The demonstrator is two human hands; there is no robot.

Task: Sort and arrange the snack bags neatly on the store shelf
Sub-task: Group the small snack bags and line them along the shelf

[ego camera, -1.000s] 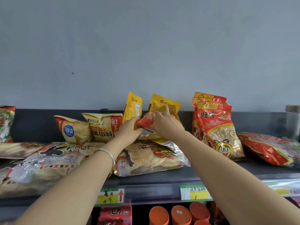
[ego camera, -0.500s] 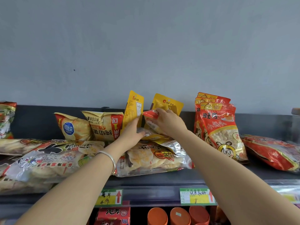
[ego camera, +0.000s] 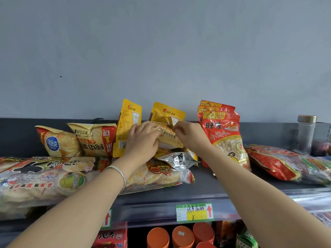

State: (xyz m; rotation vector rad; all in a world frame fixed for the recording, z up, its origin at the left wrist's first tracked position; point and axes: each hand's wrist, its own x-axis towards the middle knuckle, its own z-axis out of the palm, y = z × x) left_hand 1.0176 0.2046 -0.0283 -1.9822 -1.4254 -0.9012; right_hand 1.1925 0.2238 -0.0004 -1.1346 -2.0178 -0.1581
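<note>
Both of the person's hands are on one yellow chip bag [ego camera: 169,139], held up off the shelf [ego camera: 223,181] near its middle, just in front of two upright yellow pouches [ego camera: 129,122] that lean on the back wall. The left hand [ego camera: 141,140] has its fingers curled round the bag's left end. The right hand [ego camera: 189,135] pinches the crimped edge at the right end. A silver bracelet [ego camera: 118,171] sits on the left wrist.

Left of the pouches, two more chip bags stand side by side against the back. One has a blue round logo [ego camera: 59,143]. The other has a red band [ego camera: 94,138] and is upside down. In front of them, two large clear bags of rice crackers lie flat, one at the left [ego camera: 44,178] and one under the hands [ego camera: 157,175]. A crumpled bag with a silver end [ego camera: 179,158] lies on the second of these, directly below the held bag.

Just right of the right hand, red bags [ego camera: 223,135] stand upright in a stack, three tops showing one behind another. Further right, one red bag [ego camera: 275,163] lies flat, and one glass jar [ego camera: 306,133] stands at the back.

Two price tags are on the shelf's front edge, one green and yellow [ego camera: 195,212] and one partly hidden by the left arm [ego camera: 107,219]. Below the shelf, at least three orange round tops [ego camera: 182,236] show.
</note>
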